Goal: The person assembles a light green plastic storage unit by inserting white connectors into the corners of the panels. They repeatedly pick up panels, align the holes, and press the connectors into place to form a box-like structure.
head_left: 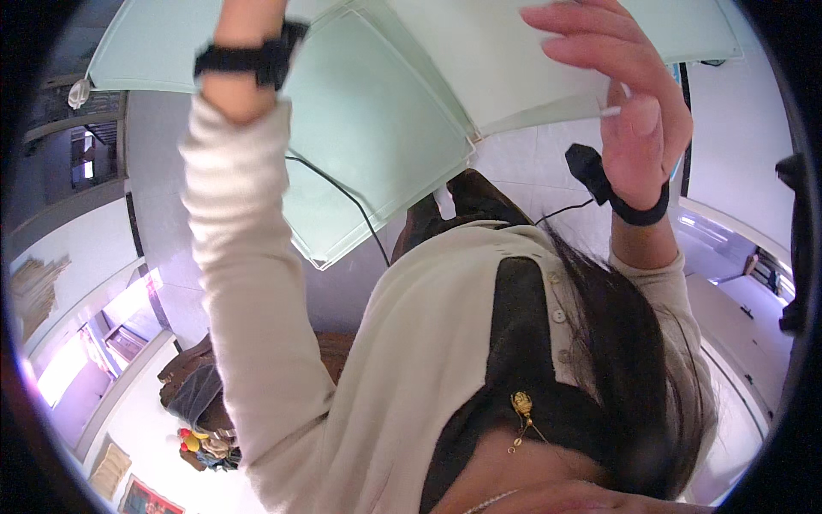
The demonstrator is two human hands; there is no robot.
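Note:
My right hand is raised at the upper right, over the edge of a pale green flat panel. Its long fingers stretch to the left, apart from the thumb, and no held thing shows clearly. A small white sliver, too small to name, shows beside the thumb. A black band with a block on it circles that wrist. My left forearm, in a cream sleeve, reaches up across the panel. A second black wristband sits near the top edge, and my left hand lies beyond the picture.
Another pale panel adjoins the first. Thin black cords run toward my body, one over the green panel's edge, one from the right wristband. Dark brown carved wood stands close by. A small colourful pile lies at the lower left.

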